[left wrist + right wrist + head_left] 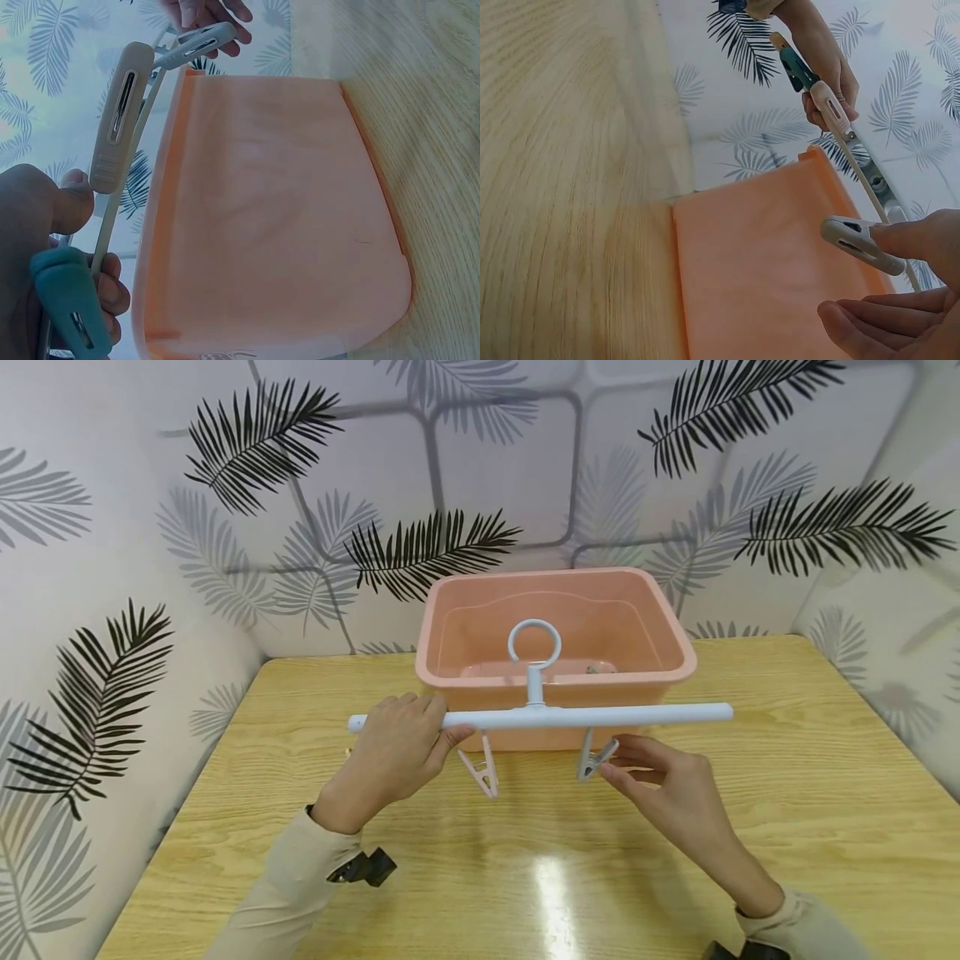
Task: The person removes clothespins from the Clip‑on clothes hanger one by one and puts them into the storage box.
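Observation:
A white clip hanger [630, 716] with a ring hook [534, 643] is held level above the table, in front of a pink plastic tub [555, 693]. My left hand [397, 743] grips its bar near the left end. Beside that hand hang a pale pink clip [487, 772] and a teal clip [71, 300], the teal one hidden in the head view. An orange clip [778, 40] shows at the bar's far end in the right wrist view. My right hand [667, 777] is at a grey clip [588, 762], thumb against it, the other fingers loosely extended and apart below.
The tub stands on a wood-grain table [300, 693] near the wall [487, 468], which has a leaf pattern. A small object [600, 668] lies inside the tub. Dark wrist devices [363, 867] sit at both cuffs.

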Available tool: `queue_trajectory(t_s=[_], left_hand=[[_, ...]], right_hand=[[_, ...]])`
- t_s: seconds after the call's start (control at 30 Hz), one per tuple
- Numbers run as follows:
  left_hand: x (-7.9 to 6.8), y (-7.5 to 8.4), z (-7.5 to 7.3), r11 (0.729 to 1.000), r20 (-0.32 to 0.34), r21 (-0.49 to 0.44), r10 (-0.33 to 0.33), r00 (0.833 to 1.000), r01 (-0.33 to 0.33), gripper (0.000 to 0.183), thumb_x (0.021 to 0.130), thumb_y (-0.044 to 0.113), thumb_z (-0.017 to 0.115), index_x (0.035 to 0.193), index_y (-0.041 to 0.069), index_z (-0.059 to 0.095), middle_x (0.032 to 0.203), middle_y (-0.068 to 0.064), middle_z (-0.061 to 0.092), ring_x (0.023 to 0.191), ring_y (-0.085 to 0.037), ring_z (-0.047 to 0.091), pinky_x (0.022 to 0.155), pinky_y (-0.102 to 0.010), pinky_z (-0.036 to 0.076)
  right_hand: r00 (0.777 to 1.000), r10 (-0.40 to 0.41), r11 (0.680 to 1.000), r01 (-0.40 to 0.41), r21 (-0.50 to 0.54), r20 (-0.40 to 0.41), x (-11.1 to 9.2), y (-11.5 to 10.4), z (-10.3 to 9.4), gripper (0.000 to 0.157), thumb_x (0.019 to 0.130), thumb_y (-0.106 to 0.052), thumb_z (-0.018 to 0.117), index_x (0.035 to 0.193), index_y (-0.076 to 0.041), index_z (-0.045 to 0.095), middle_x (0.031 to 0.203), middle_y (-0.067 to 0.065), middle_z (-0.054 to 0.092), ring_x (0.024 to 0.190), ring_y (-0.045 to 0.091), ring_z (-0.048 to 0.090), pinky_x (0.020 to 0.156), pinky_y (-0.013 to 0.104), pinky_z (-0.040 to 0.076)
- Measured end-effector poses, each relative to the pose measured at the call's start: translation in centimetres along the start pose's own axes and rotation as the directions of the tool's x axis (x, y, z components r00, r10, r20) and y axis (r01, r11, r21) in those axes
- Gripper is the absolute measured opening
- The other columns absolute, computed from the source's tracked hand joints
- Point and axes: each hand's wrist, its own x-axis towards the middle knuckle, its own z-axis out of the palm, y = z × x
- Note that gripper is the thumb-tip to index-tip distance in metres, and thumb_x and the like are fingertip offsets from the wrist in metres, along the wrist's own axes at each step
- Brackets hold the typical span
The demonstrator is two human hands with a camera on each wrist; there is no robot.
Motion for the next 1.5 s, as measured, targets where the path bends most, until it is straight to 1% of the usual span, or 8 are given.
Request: queue_trajectory(t_s=[0.3, 0.63, 0.87, 0.97, 1.1, 1.33, 1.4, 1.5], left_hand=[[-0.1, 0.0, 0.0, 1.0, -0.001, -0.001, -0.004, 1.0, 0.004, 0.039, 0.096, 0.038, 0.057, 0.072, 0.012, 0.042, 0.06, 0.004, 0.036, 0.052, -0.016, 0.038, 0.049, -0.031, 0.033], [0.0, 0.1, 0.1, 1.0, 0.004, -0.013, -0.004, 1.0, 0.004, 0.039, 0.096, 0.038, 0.058, 0.071, 0.012, 0.042, 0.06, 0.004, 0.036, 0.051, -0.015, 0.036, 0.049, -0.029, 0.031], [0.0, 0.2, 0.1, 1.0, 0.008, -0.018, -0.002, 1.0, 0.002, 0.038, 0.096, 0.038, 0.058, 0.072, 0.012, 0.042, 0.06, 0.004, 0.037, 0.052, -0.015, 0.038, 0.049, -0.03, 0.033], [0.0, 0.2, 0.1, 1.0, 0.012, -0.021, -0.003, 1.0, 0.003, 0.038, 0.096, 0.038, 0.057, 0.073, 0.012, 0.042, 0.061, 0.004, 0.037, 0.053, -0.015, 0.038, 0.05, -0.03, 0.034], [0.0, 0.2, 0.1, 1.0, 0.003, -0.016, 0.002, 1.0, -0.002, 0.038, 0.096, 0.037, 0.058, 0.073, 0.012, 0.042, 0.061, 0.004, 0.037, 0.053, -0.016, 0.038, 0.05, -0.03, 0.034], [0.0, 0.1, 0.1, 1.0, -0.006, -0.012, 0.002, 1.0, -0.003, 0.038, 0.096, 0.037, 0.058, 0.073, 0.012, 0.042, 0.061, 0.004, 0.036, 0.053, -0.016, 0.037, 0.05, -0.03, 0.033], [-0.1, 0.0, 0.1, 1.0, -0.003, -0.008, -0.001, 1.0, 0.001, 0.038, 0.096, 0.038, 0.057, 0.072, 0.012, 0.042, 0.06, 0.004, 0.036, 0.052, -0.016, 0.037, 0.05, -0.03, 0.033], [-0.1, 0.0, 0.1, 1.0, -0.002, -0.003, -0.004, 1.0, 0.004, 0.039, 0.096, 0.038, 0.057, 0.072, 0.012, 0.042, 0.06, 0.004, 0.036, 0.052, -0.016, 0.036, 0.049, -0.03, 0.032]], right_hand=[[0.994, 0.091, 0.985, -0.099, 0.144, 0.056, -0.3, 0.1, 1.2, 0.029, 0.087, -0.014, 0.073, 0.112, 0.0, 0.066, 0.1, 0.011, 0.072, 0.089, 0.016, 0.07, 0.074, 0.023, 0.054], [0.995, 0.101, 0.974, -0.1, 0.205, 0.006, -0.5, 0.1, 1.9, 0.024, 0.088, -0.01, 0.071, 0.107, 0.004, 0.067, 0.1, 0.016, 0.071, 0.09, 0.007, 0.068, 0.075, 0.022, 0.054], [0.987, 0.152, 0.953, -0.159, 0.26, 0.046, -0.5, 0.1, 2.0, 0.022, 0.09, -0.011, 0.069, 0.108, 0.003, 0.065, 0.1, 0.016, 0.07, 0.088, 0.005, 0.067, 0.076, 0.023, 0.054], [0.987, 0.149, 0.946, -0.158, 0.284, 0.054, -0.6, 0.1, 2.1, 0.021, 0.092, -0.011, 0.067, 0.106, 0.003, 0.064, 0.1, 0.017, 0.07, 0.088, 0.006, 0.067, 0.077, 0.023, 0.054], [0.989, 0.126, 0.914, -0.148, 0.379, 0.084, -0.5, 0.1, 2.0, 0.02, 0.095, -0.01, 0.062, 0.107, 0.005, 0.061, 0.103, 0.019, 0.069, 0.091, 0.01, 0.068, 0.079, 0.025, 0.053], [0.984, 0.1, 0.803, -0.166, 0.572, 0.144, -0.5, 0.1, 1.8, 0.022, 0.097, -0.004, 0.057, 0.112, 0.011, 0.053, 0.107, 0.018, 0.069, 0.098, 0.021, 0.069, 0.085, 0.033, 0.053], [0.985, 0.099, 0.794, -0.163, 0.585, 0.139, -0.5, 0.1, 1.8, 0.022, 0.097, -0.004, 0.057, 0.111, 0.011, 0.052, 0.104, 0.018, 0.069, 0.095, 0.021, 0.069, 0.083, 0.033, 0.053], [0.987, 0.098, 0.797, -0.154, 0.584, 0.127, -0.5, 0.0, 1.7, 0.023, 0.096, -0.003, 0.057, 0.112, 0.013, 0.052, 0.1, 0.015, 0.07, 0.09, 0.018, 0.069, 0.08, 0.031, 0.054]])
